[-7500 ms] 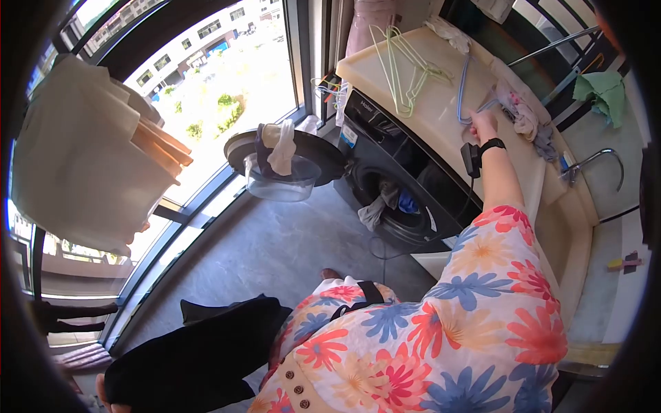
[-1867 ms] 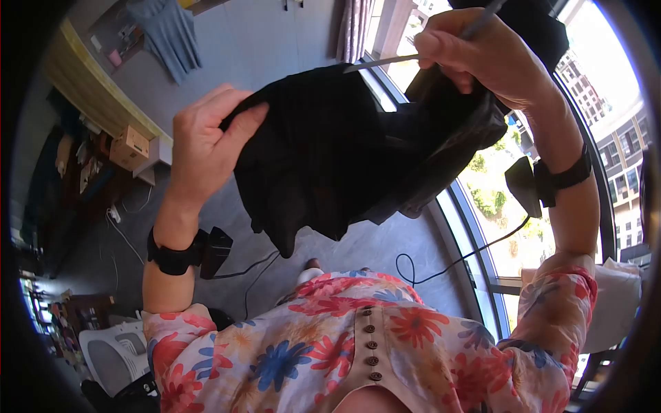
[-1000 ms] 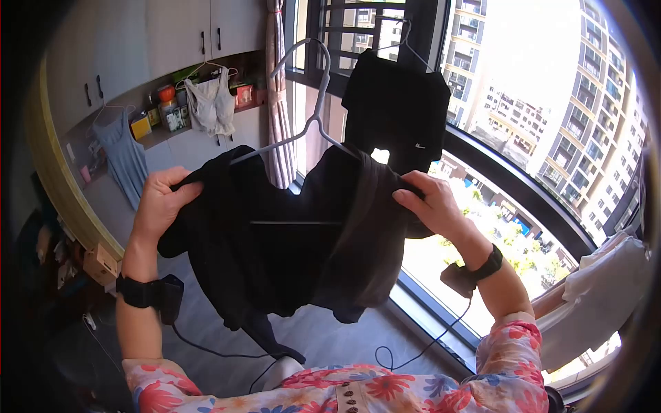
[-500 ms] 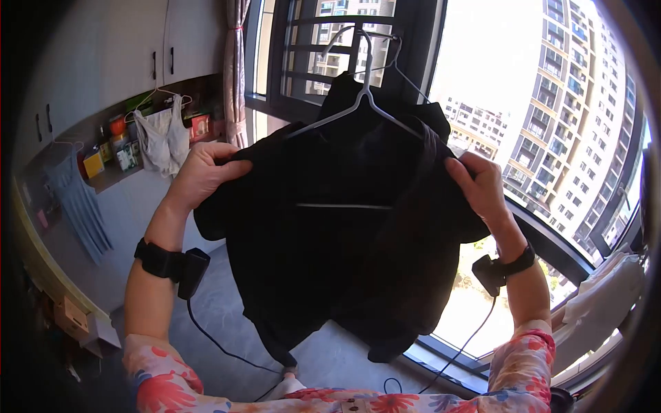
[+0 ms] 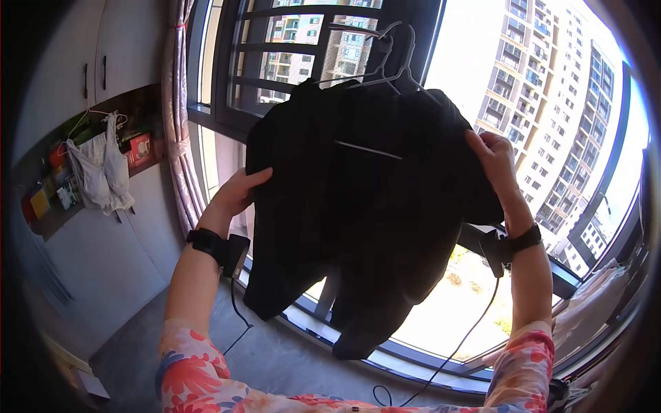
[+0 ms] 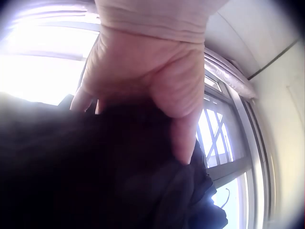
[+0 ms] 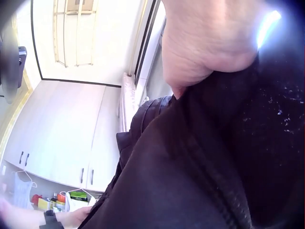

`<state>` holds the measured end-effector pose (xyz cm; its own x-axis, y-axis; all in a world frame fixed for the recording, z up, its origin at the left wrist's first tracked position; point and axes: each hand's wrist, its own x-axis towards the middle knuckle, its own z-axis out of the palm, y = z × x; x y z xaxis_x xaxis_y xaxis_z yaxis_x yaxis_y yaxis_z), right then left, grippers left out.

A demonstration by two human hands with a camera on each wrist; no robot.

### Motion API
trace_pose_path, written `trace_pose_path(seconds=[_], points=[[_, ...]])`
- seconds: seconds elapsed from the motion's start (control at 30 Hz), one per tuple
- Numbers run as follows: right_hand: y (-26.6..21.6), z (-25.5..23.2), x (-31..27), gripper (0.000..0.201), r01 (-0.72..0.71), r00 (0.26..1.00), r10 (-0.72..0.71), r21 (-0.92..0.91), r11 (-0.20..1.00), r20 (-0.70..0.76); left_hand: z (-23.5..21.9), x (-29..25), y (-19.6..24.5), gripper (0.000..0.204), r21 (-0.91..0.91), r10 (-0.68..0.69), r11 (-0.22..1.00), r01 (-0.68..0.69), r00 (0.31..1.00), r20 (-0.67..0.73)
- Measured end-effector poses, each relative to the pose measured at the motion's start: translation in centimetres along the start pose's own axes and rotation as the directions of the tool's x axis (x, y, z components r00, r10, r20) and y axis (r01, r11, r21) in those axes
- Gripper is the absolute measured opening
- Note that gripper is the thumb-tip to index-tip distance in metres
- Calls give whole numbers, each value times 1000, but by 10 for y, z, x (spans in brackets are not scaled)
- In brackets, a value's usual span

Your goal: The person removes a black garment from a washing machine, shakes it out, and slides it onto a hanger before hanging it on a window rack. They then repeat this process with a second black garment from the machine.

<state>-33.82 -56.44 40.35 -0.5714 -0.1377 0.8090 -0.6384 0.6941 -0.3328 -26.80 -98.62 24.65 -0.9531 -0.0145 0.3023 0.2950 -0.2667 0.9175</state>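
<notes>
A black garment (image 5: 365,199) hangs spread on a grey hanger (image 5: 407,65) in front of the window. My left hand (image 5: 237,193) pinches its left edge, thumb on the near side; in the left wrist view the same hand (image 6: 147,71) is partly sunk in the dark cloth (image 6: 95,167). On the other side my right hand (image 5: 497,157) grips the garment near its shoulder, and in the right wrist view its fingers are hidden behind the cloth (image 7: 181,171). A second hanger (image 5: 384,62) with dark clothing stands right behind, its hook by a rod end.
White cabinets (image 5: 131,55) and a light camisole (image 5: 102,165) on a hanger are at the left, beside a pink curtain (image 5: 180,138). The window frame (image 5: 558,275) runs along the right, with pale clothes (image 5: 592,299) at the lower right.
The black garment has been raised and moved forward, close to the clothing behind it. Both hands still hold its sides. The view has turned to the right.
</notes>
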Motion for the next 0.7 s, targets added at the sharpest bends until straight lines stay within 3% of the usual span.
trace_pose_path(seconds=[0.1,0.2,0.3,0.4,0.57,0.63,0.7], points=[[9,10,26,40,-35,999,35,-4,999,11,4,24,11,49,4,4,1000,-4,997,-72],[13,25,52,39,-91,995,92,-26,996,32,2,51,24,44,-43,133,989,-141,979,-152],[12,39,63,40,-155,987,155,-5,988,40,-11,80,34,41,-65,110,991,-118,987,-117],[9,45,67,41,-121,992,123,-89,989,14,-20,96,28,39,-50,107,992,-115,986,-130],[-4,62,56,41,-108,994,109,-190,976,-3,-42,115,4,39,-38,48,998,-51,996,-78],[-8,67,49,41,-39,999,29,-314,949,-36,-48,120,-8,41,-62,35,997,-41,995,-92],[-6,71,44,41,-82,997,77,-288,954,-28,-55,124,-18,43,-77,16,997,-21,997,-75]])
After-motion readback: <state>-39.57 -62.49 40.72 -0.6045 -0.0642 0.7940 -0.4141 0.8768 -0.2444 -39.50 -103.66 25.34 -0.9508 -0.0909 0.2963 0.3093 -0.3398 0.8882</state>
